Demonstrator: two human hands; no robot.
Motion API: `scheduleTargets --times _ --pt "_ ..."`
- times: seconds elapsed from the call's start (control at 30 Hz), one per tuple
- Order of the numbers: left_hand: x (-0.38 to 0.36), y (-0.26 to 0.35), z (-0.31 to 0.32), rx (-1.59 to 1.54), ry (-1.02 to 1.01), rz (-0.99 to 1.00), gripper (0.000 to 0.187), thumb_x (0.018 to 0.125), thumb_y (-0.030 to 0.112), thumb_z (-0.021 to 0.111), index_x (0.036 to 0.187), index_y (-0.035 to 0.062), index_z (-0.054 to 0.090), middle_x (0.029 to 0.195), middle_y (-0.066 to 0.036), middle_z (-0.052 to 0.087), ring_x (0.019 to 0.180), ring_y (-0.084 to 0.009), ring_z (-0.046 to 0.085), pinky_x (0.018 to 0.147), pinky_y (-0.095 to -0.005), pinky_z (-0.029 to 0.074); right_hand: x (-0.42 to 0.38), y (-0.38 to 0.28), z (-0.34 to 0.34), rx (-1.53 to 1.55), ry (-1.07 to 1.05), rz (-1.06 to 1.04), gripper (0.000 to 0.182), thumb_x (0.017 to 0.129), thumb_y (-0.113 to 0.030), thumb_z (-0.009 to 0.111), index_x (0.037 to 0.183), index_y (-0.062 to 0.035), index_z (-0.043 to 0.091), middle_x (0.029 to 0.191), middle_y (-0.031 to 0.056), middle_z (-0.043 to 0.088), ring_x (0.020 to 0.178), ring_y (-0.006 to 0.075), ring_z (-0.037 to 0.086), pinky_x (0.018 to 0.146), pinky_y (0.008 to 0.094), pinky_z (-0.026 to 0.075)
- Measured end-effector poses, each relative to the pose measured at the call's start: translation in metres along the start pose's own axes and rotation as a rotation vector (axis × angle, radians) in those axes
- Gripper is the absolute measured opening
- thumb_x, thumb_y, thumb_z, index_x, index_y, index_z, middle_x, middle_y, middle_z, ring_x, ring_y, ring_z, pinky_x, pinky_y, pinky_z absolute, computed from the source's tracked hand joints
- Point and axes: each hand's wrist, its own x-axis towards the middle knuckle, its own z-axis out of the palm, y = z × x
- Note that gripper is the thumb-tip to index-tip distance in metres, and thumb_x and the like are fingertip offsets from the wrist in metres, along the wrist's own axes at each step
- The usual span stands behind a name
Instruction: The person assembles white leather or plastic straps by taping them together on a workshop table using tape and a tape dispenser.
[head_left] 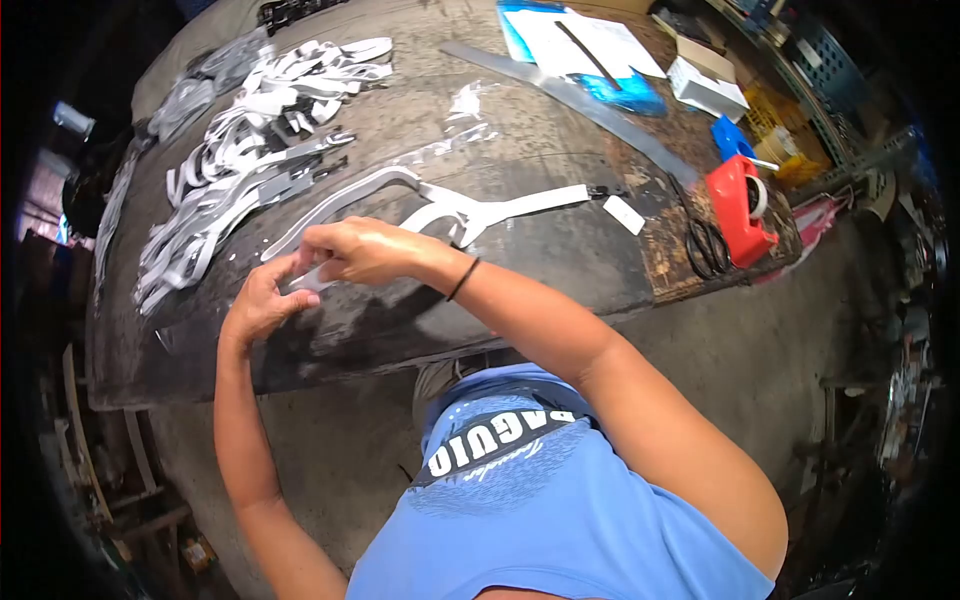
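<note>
A white and grey webbing strap [530, 203] lies on the dark worktop, forking into two branches with a black end piece at its right tip. Its left part runs to my two hands, which meet over the table. My left hand [265, 302] has thumb and fingers pinched on the strap's end, where a small white piece shows. My right hand [365, 250], a black band on its wrist, bends its fingers over the same end. Those fingertips partly hide what is held. Right of the fork is a small white label [624, 215].
A heap of similar straps [255, 125] covers the worktop's [560, 270] left side. To the right are a red tape dispenser [738, 210], black scissors [706, 245], a metal ruler [590, 105], a white box [706, 85] and papers on blue plastic [635, 95].
</note>
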Motion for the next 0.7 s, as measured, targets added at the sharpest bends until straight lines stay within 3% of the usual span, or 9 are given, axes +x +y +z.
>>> scheduleTargets --times 0.03,0.1,0.17,0.23,0.37,0.4,0.43,0.57,0.7 --pt "0.006 0.003 -0.001 -0.006 -0.008 0.011 0.058 0.072 0.036 0.082 0.115 0.0010 0.065 0.104 -0.012 0.068 0.100 -0.0210 0.063 0.086 -0.0342 0.047 0.001 0.000 -0.001 -0.008 0.007 -0.011 0.027 0.082 -0.016 0.068 0.105 -0.0052 0.059 0.083 0.0129 0.066 0.079 0.0311 0.065 0.068 0.0408 0.048" --pt "0.009 0.013 -0.014 -0.087 -0.221 -0.312 0.050 0.071 0.040 0.083 0.093 -0.0012 0.067 0.081 -0.001 0.064 0.080 -0.0095 0.057 0.072 -0.0269 0.044 -0.002 -0.003 -0.005 -0.093 0.035 0.039 0.027 0.083 -0.020 0.067 0.105 -0.0057 0.059 0.082 0.0127 0.067 0.080 0.0319 0.065 0.069 0.0413 0.048" --pt "0.005 0.010 -0.020 -0.071 -0.208 -0.315 0.043 0.071 0.037 0.083 0.087 0.0002 0.066 0.076 0.000 0.061 0.073 -0.0083 0.054 0.066 -0.0265 0.042 -0.005 -0.006 -0.011 -0.164 0.056 0.077 0.028 0.084 -0.023 0.067 0.106 -0.0063 0.060 0.081 0.0125 0.067 0.080 0.0327 0.065 0.069 0.0418 0.048" --pt "-0.002 0.004 -0.023 -0.056 -0.185 -0.310 0.033 0.072 0.029 0.084 0.074 0.0030 0.064 0.064 0.003 0.056 0.060 -0.0059 0.048 0.053 -0.0255 0.037 -0.013 -0.011 -0.026 -0.291 -0.114 0.282 0.029 0.083 -0.031 0.066 0.102 -0.0085 0.065 0.093 0.0164 0.069 0.093 0.0362 0.066 0.081 0.0438 0.050" --pt "-0.013 -0.013 -0.024 -0.075 -0.192 -0.336 0.031 0.074 0.028 0.083 0.074 0.0022 0.065 0.064 0.002 0.058 0.060 -0.0067 0.050 0.054 -0.0259 0.039 -0.017 0.005 -0.031 -0.278 -0.215 0.326 0.029 0.085 -0.035 0.067 0.100 -0.0098 0.070 0.092 0.0164 0.070 0.093 0.0347 0.066 0.081 0.0436 0.051" --pt "-0.012 -0.015 -0.022 -0.085 -0.216 -0.335 0.030 0.075 0.027 0.082 0.076 0.0018 0.066 0.065 0.001 0.059 0.061 -0.0071 0.052 0.055 -0.0261 0.040 -0.018 0.009 -0.027 -0.227 -0.149 0.256 0.022 0.085 -0.028 0.068 0.092 -0.0064 0.068 0.078 0.0152 0.068 0.078 0.0323 0.066 0.070 0.0417 0.049" --pt "-0.012 -0.017 -0.022 -0.093 -0.237 -0.339 0.029 0.075 0.027 0.081 0.077 0.0014 0.067 0.065 0.000 0.061 0.062 -0.0075 0.053 0.055 -0.0263 0.041 -0.017 0.014 -0.027 -0.217 -0.157 0.243 0.022 0.085 -0.028 0.068 0.092 -0.0064 0.068 0.078 0.0152 0.068 0.078 0.0323 0.066 0.070 0.0417 0.049" --pt "-0.009 -0.027 -0.022 -0.031 -0.298 -0.342 0.033 0.078 0.034 0.077 0.082 0.0018 0.071 0.068 0.000 0.063 0.065 -0.0078 0.054 0.058 -0.0275 0.041 -0.008 0.025 -0.034 -0.066 -0.280 0.281 0.019 0.088 -0.020 0.067 0.099 -0.0040 0.068 0.080 0.0081 0.067 0.075 0.0185 0.061 0.070 0.0356 0.048" --pt "0.004 -0.024 -0.015 -0.015 -0.327 -0.264 0.029 0.080 0.030 0.074 0.086 0.0020 0.072 0.073 -0.003 0.067 0.070 -0.0104 0.058 0.065 -0.0284 0.044 0.006 0.034 -0.028 -0.011 -0.338 0.257 0.022 0.089 -0.021 0.068 0.101 -0.0027 0.069 0.080 0.0039 0.066 0.076 0.0138 0.058 0.071 0.0325 0.047"
